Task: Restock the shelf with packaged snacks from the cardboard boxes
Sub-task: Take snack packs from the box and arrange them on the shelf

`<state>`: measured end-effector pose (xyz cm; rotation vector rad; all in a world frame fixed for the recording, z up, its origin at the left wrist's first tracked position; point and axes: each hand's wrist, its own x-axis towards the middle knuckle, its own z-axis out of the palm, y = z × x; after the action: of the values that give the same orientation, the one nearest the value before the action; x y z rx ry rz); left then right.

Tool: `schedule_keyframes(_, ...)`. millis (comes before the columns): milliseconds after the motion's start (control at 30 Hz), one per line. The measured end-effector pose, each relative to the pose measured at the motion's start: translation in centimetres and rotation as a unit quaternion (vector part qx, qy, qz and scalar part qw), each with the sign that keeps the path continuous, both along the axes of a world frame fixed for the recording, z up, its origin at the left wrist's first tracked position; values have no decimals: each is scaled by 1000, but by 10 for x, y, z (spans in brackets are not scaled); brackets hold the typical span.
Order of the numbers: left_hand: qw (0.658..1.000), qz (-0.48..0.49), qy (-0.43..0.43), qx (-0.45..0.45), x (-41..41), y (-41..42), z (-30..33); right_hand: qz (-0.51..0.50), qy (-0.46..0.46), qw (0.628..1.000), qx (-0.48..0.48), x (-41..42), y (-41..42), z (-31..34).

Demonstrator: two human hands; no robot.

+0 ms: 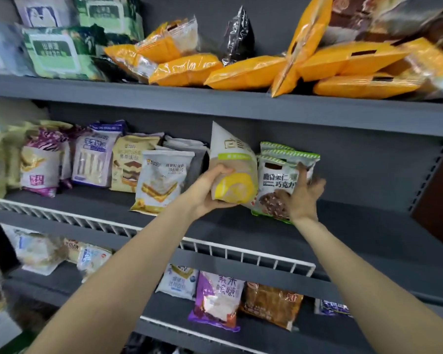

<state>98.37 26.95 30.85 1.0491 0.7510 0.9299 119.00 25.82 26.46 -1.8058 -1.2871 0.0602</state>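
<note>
Middle shelf, grey metal with a white wire rail along its front edge: stocked from the left end to mid-span with upright snack packs, bare toward the right end. Item in hand: one white pack with yellow roll print, held upright over the shelf near mid-span, the left hand grasping its lower left side with curled fingers and thumb, so that grip is closed around the pack. Adjacent item: green-and-white chocolate nut packs, standing in a short row just to the right, touching the held pack; the right hand lies against their front and right side with fingers spread, steadying, not clenched round anything. Top shelf: orange packs lying in a loose heap, green packs toward the left end. Lower shelf: purple pack and others. No cardboard box can be made out with certainty. Step judged in hand: seating the white pack in the row. Next move likely calls for lowering it to the shelf surface behind the rail, square against its neighbours, then releasing without toppling the green packs.
</note>
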Motion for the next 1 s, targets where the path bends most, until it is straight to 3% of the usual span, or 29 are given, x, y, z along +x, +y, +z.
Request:
schedule_keyframes(67,999,-12,-24,-22,-2,0,-2,-54,-129,990,19,-1,-1,-2)
schedule_keyframes(133,997,-17,-57,-39,-5,0,-5,-42,-204,974,87,-10,-7,8)
schedule_keyframes(167,996,-17,-69,-47,-7,0,-5,-3,-184,976,114,-17,-11,16)
schedule_keyframes(233,996,-14,-71,-52,-11,-2,-7,145,-20,983,107,-36,-22,36)
schedule_keyframes(300,997,-17,-64,-48,-16,-4,-7,288,162,943,40,-53,-30,53)
schedule_keyframes(367,998,-16,-41,-39,-23,-5,-5,329,246,911,15,-64,-28,62)
schedule_keyframes(500,992,40,112,31,-35,-1,7,255,269,923,102,-74,-13,57)
schedule_keyframes(600,932,117,293,179,-38,7,13,268,240,928,97,-81,-2,52)
schedule_keyframes(633,917,129,312,210,-39,10,13,287,223,927,92,-84,2,53)
schedule_keyframes(733,917,157,296,217,-42,19,11,289,140,944,76,-89,10,65)
schedule_keyframes(800,870,228,353,257,-47,23,9,251,68,964,61,-94,14,78)
schedule_keyframes(867,773,305,457,317,-57,26,7,211,-47,975,43,-96,18,93)
schedule_keyframes(933,662,326,577,350,-69,28,4,202,-195,960,6,-100,22,107)
schedule_keyframes(1000,598,289,659,353,-79,35,4,219,-275,935,-43,-101,28,119)
